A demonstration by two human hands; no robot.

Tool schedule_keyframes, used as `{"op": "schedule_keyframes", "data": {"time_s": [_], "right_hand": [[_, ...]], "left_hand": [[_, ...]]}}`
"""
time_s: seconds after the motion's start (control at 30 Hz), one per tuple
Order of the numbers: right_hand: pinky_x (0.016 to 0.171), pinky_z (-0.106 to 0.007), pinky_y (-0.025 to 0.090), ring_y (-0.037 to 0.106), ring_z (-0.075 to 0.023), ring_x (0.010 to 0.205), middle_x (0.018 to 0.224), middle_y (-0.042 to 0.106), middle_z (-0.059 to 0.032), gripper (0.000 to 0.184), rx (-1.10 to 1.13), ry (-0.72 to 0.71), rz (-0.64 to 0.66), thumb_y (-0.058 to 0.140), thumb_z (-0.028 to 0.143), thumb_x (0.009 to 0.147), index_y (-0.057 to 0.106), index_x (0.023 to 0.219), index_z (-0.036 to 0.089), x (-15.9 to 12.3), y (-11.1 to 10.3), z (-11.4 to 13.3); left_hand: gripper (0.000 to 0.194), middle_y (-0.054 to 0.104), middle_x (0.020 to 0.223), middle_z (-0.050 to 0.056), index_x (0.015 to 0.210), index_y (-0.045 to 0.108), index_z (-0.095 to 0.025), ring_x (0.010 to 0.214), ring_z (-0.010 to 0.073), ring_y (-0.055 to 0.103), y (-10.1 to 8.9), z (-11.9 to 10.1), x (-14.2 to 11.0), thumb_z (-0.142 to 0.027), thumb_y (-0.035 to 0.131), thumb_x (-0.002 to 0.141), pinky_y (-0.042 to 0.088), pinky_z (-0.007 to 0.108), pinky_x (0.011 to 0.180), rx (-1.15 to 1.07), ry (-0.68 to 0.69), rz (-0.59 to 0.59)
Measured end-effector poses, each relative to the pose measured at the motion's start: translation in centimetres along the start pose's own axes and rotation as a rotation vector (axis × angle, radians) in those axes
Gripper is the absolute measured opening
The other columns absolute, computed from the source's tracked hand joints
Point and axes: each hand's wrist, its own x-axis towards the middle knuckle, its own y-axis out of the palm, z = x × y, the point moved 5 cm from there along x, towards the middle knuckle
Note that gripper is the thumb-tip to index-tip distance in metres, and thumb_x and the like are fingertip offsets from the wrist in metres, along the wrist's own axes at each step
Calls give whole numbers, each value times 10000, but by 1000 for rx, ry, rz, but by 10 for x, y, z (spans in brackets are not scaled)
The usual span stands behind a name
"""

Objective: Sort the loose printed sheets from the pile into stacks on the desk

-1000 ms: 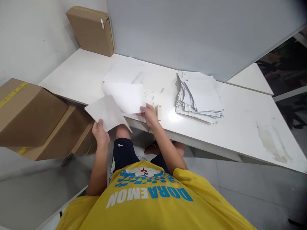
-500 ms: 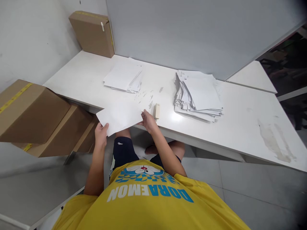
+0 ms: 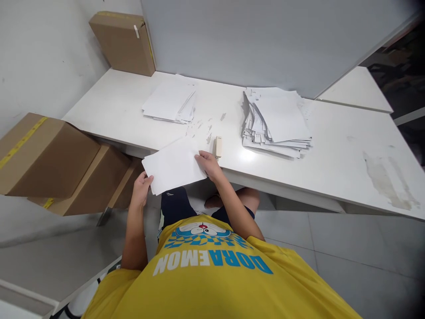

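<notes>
Several white sheets of paper [image 3: 174, 166] are held slightly fanned at the front edge of the white table [image 3: 113, 113]. My left hand [image 3: 142, 186] pinches their lower left corner. At the right side, my right hand [image 3: 208, 165] grips them with the thumb on top; its other fingers are mostly hidden underneath. Just beyond my right hand stands a small cream stapler [image 3: 218, 147]. A low stack of paper [image 3: 169, 102] lies farther back on the left, and a thicker, uneven stack of paper [image 3: 282, 117] lies to the right.
A cardboard box [image 3: 124, 44] stands in the back left corner against the grey panel [image 3: 239, 40]. More cardboard boxes [image 3: 49, 155] are piled at the left, beside the table edge. Stains [image 3: 388, 181] mark the tabletop at the far right.
The held sheets have shifted a little to the right and now show staggered edges. My right hand's thumb lies farther over the paper. The view has tilted slightly.
</notes>
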Motion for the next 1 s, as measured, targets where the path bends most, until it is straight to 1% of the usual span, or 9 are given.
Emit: {"op": "schedule_keyframes", "data": {"time_s": [0.1,0.2,0.4,0.53,0.67,0.73,0.83,0.93,1.0], "right_hand": [[764,-335,531,663,-215,828,887,740,-8,400,92,-28,95,672,397,697,679,1061,231,-12,-5,9],[834,-356,534,671,-232,936,1025,746,-13,522,125,-43,183,695,293,666,636,1184,265,-25,-9,18],[903,-393,525,670,-258,1014,1092,738,-34,448,160,-30,114,665,275,703,667,1150,242,-33,-20,16],[912,-390,522,665,-260,1028,1115,732,-24,509,187,-36,91,685,271,666,656,1173,245,-37,-28,13],[952,-389,497,642,-256,1069,1157,717,-18,507,194,-21,57,734,308,658,655,1156,253,-62,-43,6],[924,-403,503,647,-265,1035,1106,732,-32,447,167,61,15,746,351,667,671,1092,235,-81,-56,-5],[823,-404,520,665,-277,931,1014,748,-53,398,126,172,-104,744,399,665,676,1009,211,-109,-82,-28],[781,-388,515,668,-273,894,1014,746,-63,418,75,195,-259,736,401,639,674,1000,199,-131,-115,-43],[776,-385,512,669,-271,883,1009,745,-69,442,63,212,-359,735,387,607,672,998,191,-139,-136,-47]], "left_hand": [[595,731,806,68,968,658,-128,727,208,686,0,1,3,-541,829,575,529,278,624,-20,4,-20],[573,720,776,50,891,669,-134,693,182,662,3,-1,4,-563,842,553,502,259,613,-14,29,-35],[554,737,854,67,918,706,-132,703,168,653,20,-4,3,-559,839,592,500,245,614,-31,28,6],[572,747,1010,96,1025,710,-152,826,205,690,34,-7,-1,-520,847,609,545,272,694,-62,25,75],[601,749,1045,114,1055,709,-145,866,233,701,49,-8,-8,-509,858,600,558,300,730,-37,12,115],[612,754,1016,118,1047,707,-135,843,244,705,61,-6,-13,-519,859,594,558,316,719,-20,-19,168],[628,754,1002,121,1098,683,-133,838,259,709,91,-4,-23,-498,851,614,557,328,712,12,-60,330],[666,748,1008,117,1202,626,-139,838,254,709,127,-2,-28,-465,826,657,555,324,710,52,-86,487],[708,745,953,96,1281,569,-143,792,225,701,148,-2,-26,-442,803,683,549,305,683,81,-96,526]]}}
